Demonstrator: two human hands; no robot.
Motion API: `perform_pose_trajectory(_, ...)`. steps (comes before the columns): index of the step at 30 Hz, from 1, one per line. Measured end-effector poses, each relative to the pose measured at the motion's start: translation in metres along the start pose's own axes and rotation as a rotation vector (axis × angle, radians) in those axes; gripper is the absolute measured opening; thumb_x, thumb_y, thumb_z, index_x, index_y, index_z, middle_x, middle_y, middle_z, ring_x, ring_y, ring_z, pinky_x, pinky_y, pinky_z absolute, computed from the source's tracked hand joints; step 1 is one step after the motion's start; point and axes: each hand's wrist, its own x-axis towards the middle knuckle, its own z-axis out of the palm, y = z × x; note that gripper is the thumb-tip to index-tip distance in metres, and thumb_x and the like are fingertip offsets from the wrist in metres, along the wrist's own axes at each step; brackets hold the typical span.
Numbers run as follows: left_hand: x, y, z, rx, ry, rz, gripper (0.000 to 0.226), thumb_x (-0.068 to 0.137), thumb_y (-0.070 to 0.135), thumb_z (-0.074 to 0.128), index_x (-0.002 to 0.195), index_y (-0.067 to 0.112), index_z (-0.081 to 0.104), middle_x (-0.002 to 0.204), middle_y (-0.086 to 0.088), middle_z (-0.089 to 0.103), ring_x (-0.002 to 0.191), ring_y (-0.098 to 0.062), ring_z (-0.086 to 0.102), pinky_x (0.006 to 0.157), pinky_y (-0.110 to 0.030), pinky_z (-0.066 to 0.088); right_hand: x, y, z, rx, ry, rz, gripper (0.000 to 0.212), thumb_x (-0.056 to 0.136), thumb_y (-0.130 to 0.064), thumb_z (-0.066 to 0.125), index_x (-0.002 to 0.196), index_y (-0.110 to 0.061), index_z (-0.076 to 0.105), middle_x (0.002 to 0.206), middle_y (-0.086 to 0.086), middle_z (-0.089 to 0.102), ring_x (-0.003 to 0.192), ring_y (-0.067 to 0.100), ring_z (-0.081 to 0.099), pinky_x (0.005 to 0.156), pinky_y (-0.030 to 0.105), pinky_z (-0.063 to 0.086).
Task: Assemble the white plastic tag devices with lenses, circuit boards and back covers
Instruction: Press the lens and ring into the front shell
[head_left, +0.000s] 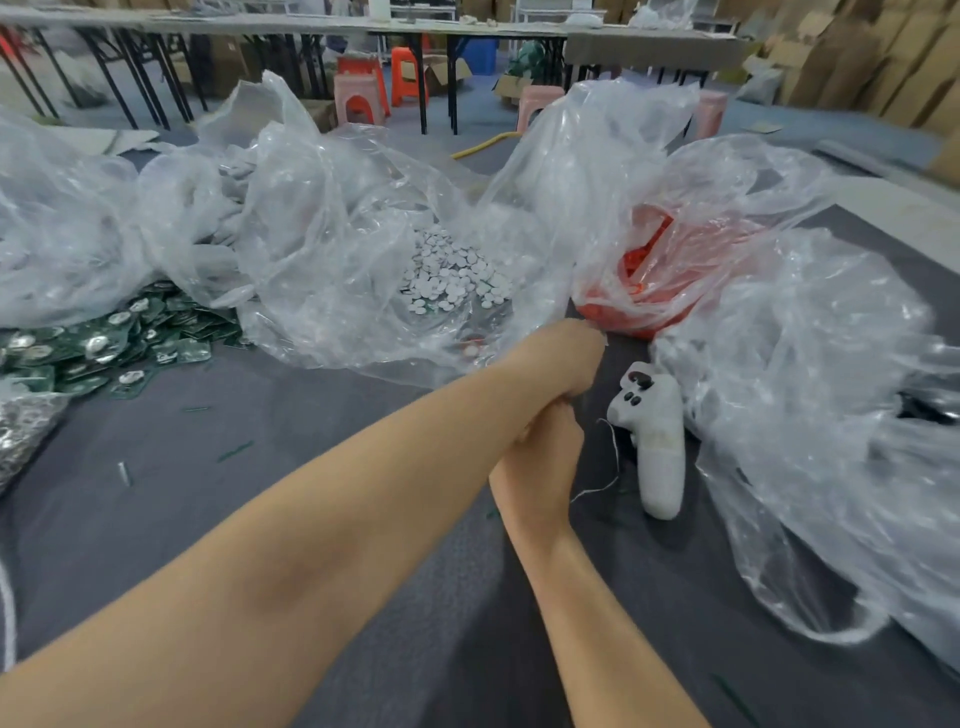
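My left hand (563, 356) reaches across the grey mat (260, 467) to the edge of a clear bag, with its back toward me and its fingers curled under. My right hand (540, 457) lies just beneath the left wrist, and its fingers are hidden. Whatever either hand holds is hidden. Green circuit boards (104, 345) lie in a loose pile at the left. Small white round pieces (449, 273) fill an open clear bag in the middle. Behind the left hand, red plastic parts (641, 293) sit in another clear bag.
A white hand controller (657, 441) lies on the mat just right of my hands, with a thin white cord beside it. Large crumpled clear bags (810, 415) spread across the right side and the back. A bag of small metal parts (21, 436) sits at the left edge.
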Motion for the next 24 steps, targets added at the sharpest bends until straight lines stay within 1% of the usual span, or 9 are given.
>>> perform_pose_trajectory(3,0.014,-0.002,0.010,0.079,-0.010,-0.034,0.025,0.086,0.004,0.054,0.109,0.002,0.062,0.114,-0.015,0.063,0.101,-0.033,0.062,0.073,-0.037,0.049,0.008,0.005,0.003,-0.081,-0.081,-0.047,0.041,0.076,-0.015,0.033,0.091,0.008,0.064,0.091,0.026,0.066,0.092,0.038,0.061,0.082,0.041,0.045)
perform_pose_trajectory(5,0.013,0.000,0.011,0.020,0.036,-0.046,0.025,0.086,0.003,0.053,0.109,0.001,0.062,0.112,-0.016,0.062,0.099,-0.033,0.063,0.072,-0.037,0.047,0.009,0.009,0.005,-0.122,0.014,-0.089,0.025,0.077,-0.006,0.043,0.076,0.006,0.064,0.079,0.025,0.067,0.079,0.038,0.063,0.067,0.034,0.040)
perform_pose_trajectory(9,-0.015,-0.008,-0.005,-0.425,0.385,-0.086,0.023,0.084,0.005,0.046,0.095,-0.012,0.060,0.096,-0.022,0.064,0.089,-0.037,0.060,0.080,-0.038,0.047,0.006,0.006,0.003,-0.076,0.065,-0.066,0.021,0.072,-0.005,0.047,0.054,-0.015,0.045,0.060,0.019,0.060,0.057,0.023,0.041,0.058,0.027,0.026)
perform_pose_trajectory(10,-0.028,-0.012,-0.009,-0.532,0.483,-0.116,0.023,0.082,0.007,0.046,0.081,0.001,0.069,0.085,-0.018,0.063,0.081,-0.034,0.057,0.083,-0.040,0.048,0.007,0.004,0.002,-0.051,0.085,-0.055,0.020,0.076,-0.008,0.049,0.056,-0.013,0.048,0.060,0.015,0.060,0.057,0.020,0.041,0.057,0.027,0.026)
perform_pose_trajectory(11,-0.041,-0.017,-0.013,-0.656,0.564,-0.130,0.014,0.081,0.008,0.047,0.068,0.011,0.053,0.075,-0.010,0.059,0.072,-0.027,0.051,0.085,-0.040,0.048,0.010,0.004,0.000,-0.023,0.109,-0.028,0.021,0.081,-0.009,0.052,0.060,-0.011,0.054,0.061,0.009,0.061,0.057,0.018,0.045,0.055,0.024,0.028)
perform_pose_trajectory(12,-0.057,-0.022,-0.017,-0.828,0.599,-0.181,0.021,0.082,0.007,0.049,0.080,-0.009,0.062,0.071,-0.008,0.060,0.087,-0.001,0.046,0.086,-0.039,0.050,0.012,0.002,-0.002,0.038,0.114,0.029,0.020,0.084,-0.009,0.056,0.065,-0.011,0.059,0.063,0.004,0.063,0.059,0.016,0.050,0.056,0.020,0.033)
perform_pose_trajectory(13,-0.075,-0.027,-0.020,-1.029,0.590,-0.219,0.028,0.084,0.003,0.050,0.087,0.010,0.076,0.072,-0.006,0.067,0.090,-0.019,0.070,0.086,-0.037,0.053,0.013,-0.001,-0.004,0.141,0.102,0.109,0.018,0.087,-0.007,0.056,0.070,-0.013,0.063,0.064,0.000,0.064,0.060,0.014,0.054,0.059,0.018,0.039)
perform_pose_trajectory(18,-0.152,-0.050,-0.008,-1.700,0.459,-0.238,0.043,0.091,-0.002,0.043,0.070,0.014,0.077,0.094,-0.007,0.075,0.089,-0.018,0.070,0.079,-0.024,0.056,0.016,-0.015,-0.013,0.913,-0.251,0.616,0.025,0.095,-0.024,0.049,0.085,-0.008,0.065,0.060,0.008,0.067,0.050,0.014,0.060,0.051,0.024,0.044)
perform_pose_trajectory(24,-0.186,-0.068,0.019,-1.790,0.626,-0.380,0.030,0.092,0.001,0.051,0.075,0.009,0.074,0.083,-0.007,0.075,0.081,-0.016,0.071,0.078,-0.023,0.057,0.006,-0.022,-0.010,0.853,-0.417,0.515,0.029,0.081,-0.035,0.061,0.078,-0.008,0.071,0.066,0.010,0.067,0.050,0.016,0.061,0.043,0.022,0.048)
